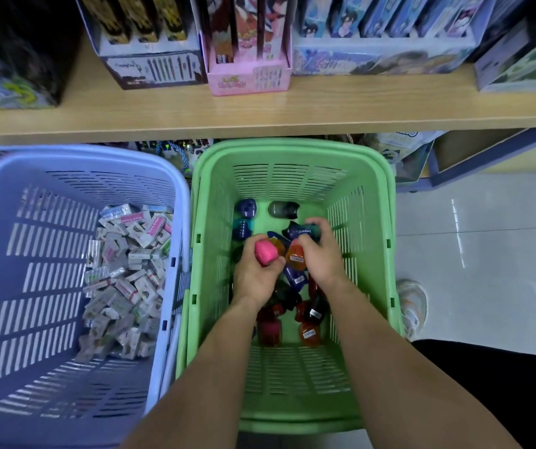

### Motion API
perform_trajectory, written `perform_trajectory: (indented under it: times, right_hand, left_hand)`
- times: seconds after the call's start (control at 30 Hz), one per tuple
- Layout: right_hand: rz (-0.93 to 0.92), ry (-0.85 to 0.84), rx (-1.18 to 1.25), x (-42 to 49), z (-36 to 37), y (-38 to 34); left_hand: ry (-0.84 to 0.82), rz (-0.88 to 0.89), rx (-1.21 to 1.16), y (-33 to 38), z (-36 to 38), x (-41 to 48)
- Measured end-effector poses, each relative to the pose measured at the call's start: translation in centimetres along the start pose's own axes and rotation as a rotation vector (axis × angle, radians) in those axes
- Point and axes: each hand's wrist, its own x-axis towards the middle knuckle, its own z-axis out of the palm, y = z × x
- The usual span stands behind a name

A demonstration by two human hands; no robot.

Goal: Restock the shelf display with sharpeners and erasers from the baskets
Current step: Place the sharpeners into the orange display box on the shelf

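Under the shelf (260, 108) stands a green basket (292, 147). Within, left grip (256, 277) clasps a pink sharpener (265, 251); right grip (320, 254), a teal sharpener (305, 231).

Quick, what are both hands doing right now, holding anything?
Left hand: grips a pink sharpener.
Right hand: fingers curled round a dark teal sharpener in the green basket.

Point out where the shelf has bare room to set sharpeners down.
Bare wood runs along the front of the shelf, before the pink box and blue display box; a gap lies between the black pen box and dark left box. Behind that, boxes stand packed side by side.
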Motion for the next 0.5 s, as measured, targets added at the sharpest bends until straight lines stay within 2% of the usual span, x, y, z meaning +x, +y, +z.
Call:
perform_trajectory:
  times: [0.13, 0.23, 0.37, 0.5]
  right_hand:
    - [0.041, -0.086, 0.003, -0.4, 0.2, 0.7]
    - [0.069, -0.171, 0.009, -0.6, 0.3, 0.6]
    - [0.136, -0.228, 0.101, -0.7, 0.5, 0.0]
    - [0.143, -0.214, 0.13, -0.5, 0.9, 0.4]
  left_hand:
    - [-0.147, -0.068, -0.24, 0.9, 0.0, -0.8]
    - [-0.184, -0.102, -0.39, 1.4, 0.1, -1.0]
    - [-0.116, -0.137, -0.445, 1.5, 0.3, -0.2]
    - [0.047, -0.236, -0.333, 1.7, 0.6, 1.0]
